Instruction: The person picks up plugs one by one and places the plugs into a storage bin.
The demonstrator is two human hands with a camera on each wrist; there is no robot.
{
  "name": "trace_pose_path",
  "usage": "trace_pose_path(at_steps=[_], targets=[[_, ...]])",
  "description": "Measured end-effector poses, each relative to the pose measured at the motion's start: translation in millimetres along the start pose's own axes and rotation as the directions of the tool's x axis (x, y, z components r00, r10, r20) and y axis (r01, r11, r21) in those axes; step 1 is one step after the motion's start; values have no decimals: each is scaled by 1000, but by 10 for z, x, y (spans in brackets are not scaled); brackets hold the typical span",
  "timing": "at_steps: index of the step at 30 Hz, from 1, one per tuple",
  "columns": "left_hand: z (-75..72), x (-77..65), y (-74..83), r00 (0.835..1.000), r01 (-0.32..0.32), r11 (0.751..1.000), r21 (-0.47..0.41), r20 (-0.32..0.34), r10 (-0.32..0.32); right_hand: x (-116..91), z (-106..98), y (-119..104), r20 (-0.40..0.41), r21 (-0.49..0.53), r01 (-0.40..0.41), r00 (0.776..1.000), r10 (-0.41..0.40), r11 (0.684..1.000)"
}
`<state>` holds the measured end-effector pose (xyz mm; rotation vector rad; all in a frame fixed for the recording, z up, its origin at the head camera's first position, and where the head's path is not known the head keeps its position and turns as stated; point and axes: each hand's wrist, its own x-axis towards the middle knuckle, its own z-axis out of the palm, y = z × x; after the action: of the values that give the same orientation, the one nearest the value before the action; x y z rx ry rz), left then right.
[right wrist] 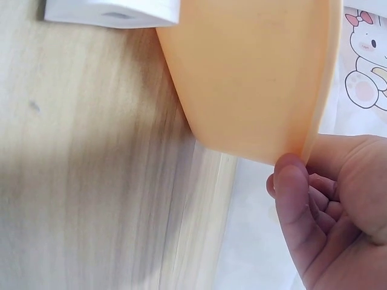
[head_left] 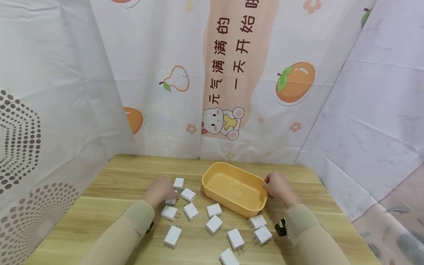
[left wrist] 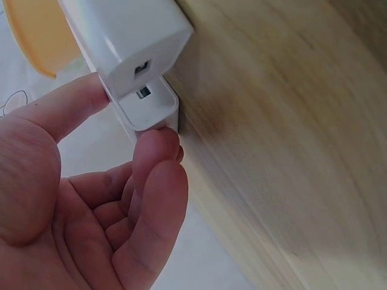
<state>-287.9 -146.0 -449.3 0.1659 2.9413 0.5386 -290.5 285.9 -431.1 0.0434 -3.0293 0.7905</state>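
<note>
My left hand is at the left group of white plug chargers, pinching one charger between thumb and fingertips. In the left wrist view the pinched charger shows its USB port end, partly hidden behind a nearer charger. My right hand pinches the right end of the rim of a yellow-orange plastic bin. Seen from the right wrist, the thumb and fingers of that hand grip the rim of the bin.
Several more white chargers lie scattered on the wooden table, such as one at the front left and one in front of the bin. A printed curtain hangs behind the table, with cloth on both sides.
</note>
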Motion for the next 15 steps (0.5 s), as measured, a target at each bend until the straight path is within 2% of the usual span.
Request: trace_pose_path(at_steps=[9,15], targets=[[-3,-21,-38,1000,-29,999,32,8,29,16,40,20,-9,9,11,1000,-11,1000],[-22,-18,-64,999,-40,999,-5,-11,40,12,32,19,-7,-11,3,1000,-3,1000]])
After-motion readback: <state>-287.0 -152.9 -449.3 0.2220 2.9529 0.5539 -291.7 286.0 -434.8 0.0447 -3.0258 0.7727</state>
